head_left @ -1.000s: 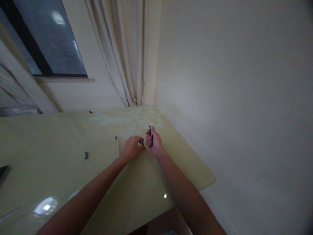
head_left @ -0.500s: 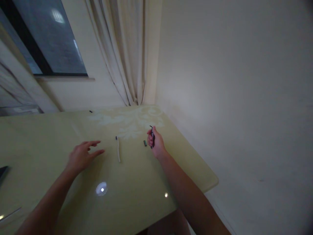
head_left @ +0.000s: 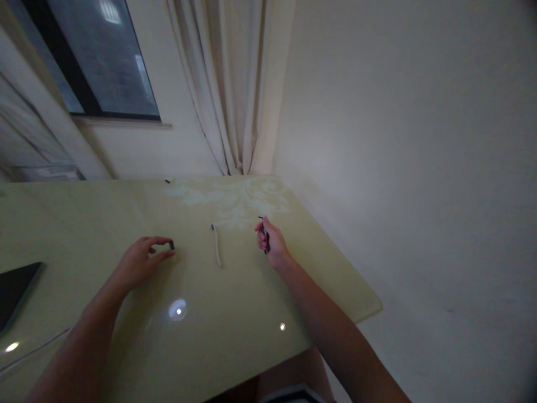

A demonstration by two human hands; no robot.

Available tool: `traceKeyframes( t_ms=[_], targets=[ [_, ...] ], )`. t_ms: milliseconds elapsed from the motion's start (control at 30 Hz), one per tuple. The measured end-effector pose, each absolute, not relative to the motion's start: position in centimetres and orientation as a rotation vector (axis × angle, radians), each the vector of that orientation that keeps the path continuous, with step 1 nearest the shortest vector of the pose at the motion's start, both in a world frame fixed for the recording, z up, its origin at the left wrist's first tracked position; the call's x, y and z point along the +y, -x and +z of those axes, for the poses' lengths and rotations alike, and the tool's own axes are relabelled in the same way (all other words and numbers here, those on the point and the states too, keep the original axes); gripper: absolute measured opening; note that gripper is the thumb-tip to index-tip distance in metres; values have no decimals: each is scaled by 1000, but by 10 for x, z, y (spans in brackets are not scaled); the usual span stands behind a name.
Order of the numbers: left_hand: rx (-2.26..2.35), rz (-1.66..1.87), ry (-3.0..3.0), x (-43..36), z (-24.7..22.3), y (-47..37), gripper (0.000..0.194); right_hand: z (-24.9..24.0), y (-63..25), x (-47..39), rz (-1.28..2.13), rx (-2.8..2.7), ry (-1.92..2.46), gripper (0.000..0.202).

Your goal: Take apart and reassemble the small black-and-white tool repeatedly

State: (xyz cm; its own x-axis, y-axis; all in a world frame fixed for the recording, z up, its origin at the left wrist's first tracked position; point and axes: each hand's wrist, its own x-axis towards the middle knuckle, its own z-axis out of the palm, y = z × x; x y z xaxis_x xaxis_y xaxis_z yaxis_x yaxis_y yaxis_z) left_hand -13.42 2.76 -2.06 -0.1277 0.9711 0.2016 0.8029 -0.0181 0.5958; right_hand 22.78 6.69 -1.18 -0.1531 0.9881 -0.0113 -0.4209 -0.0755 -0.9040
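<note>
My left hand point(head_left: 145, 257) is over the left-middle of the table, pinching a small dark rectangular piece point(head_left: 172, 245) between thumb and fingertips. To the right, my right hand point(head_left: 272, 242) is wrapped round a slim black handle with a thin bent tip point(head_left: 265, 234), held nearly upright. The tip sticks out above my thumb; the fist hides part of the handle. Between my hands lies a white toothbrush point(head_left: 217, 246), its dark head pointing away from me. Neither hand touches it.
The glossy yellow-green table point(head_left: 247, 302) meets the wall on its right. A dark flat device point(head_left: 19, 288) and a white cable point(head_left: 37, 350) lie at the left. A small black item point(head_left: 168, 181) is at the far edge, before the curtain point(head_left: 235, 84).
The small dark rectangular piece has left the table beside my right hand and is now in my left hand, which has closed on it. The view has turned slightly left and down.
</note>
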Motion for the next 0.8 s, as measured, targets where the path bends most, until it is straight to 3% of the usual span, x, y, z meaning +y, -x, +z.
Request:
traceKeyframes(
  t_ms=[200, 567, 700, 800],
  targets=[
    [1516, 1386, -2067, 3, 5, 34, 41, -1, -217, 45, 1672, -1269, 805, 47],
    [1217, 1453, -2030, -18, 0, -8, 33, -2, -206, 30, 1818, -1431, 668, 41],
    [1267, 1392, -1831, -19, 8, -9, 45, -1, -208, 28, 1666, -1509, 735, 42],
    [1303, 1253, -1584, -19, 15, -10, 46, 3, -210, 25, 1325, -1672, 807, 40]
  ],
)
